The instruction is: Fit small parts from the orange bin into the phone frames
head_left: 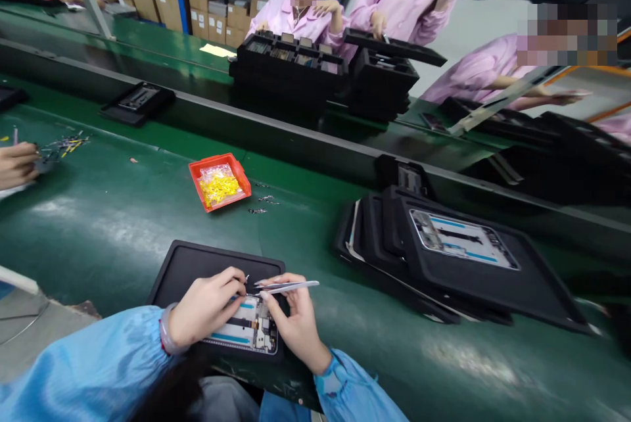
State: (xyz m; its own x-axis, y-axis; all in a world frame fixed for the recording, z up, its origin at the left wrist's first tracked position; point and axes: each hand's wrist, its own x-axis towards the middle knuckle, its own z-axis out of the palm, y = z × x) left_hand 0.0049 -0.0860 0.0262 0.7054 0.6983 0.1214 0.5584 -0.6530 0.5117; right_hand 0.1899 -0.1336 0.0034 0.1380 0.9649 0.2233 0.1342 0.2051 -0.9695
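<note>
An opened phone (249, 327) with blue strips and a circuit board lies in a black tray (197, 257) right in front of me. My right hand (298, 323) pinches silver tweezers (290, 286), their tips pointing left above the phone's upper edge. Over the phone's left part, my left hand (207, 307) has its fingers drawn together near the tweezer tips. A tiny pale piece shows at those fingertips, too small to name. Beyond the tray stands a red bin (217, 182) with yellow small parts (219, 188) in a clear bag; several small dark parts (259, 211) lie beside it.
Stacked black trays (394, 225) stand to the right, another opened phone (463, 238) on top. A black tray with a phone (138, 103) sits on the far ledge. At left, a co-worker's hand (17, 165) is near scattered small parts (66, 144). People in pink work across the line.
</note>
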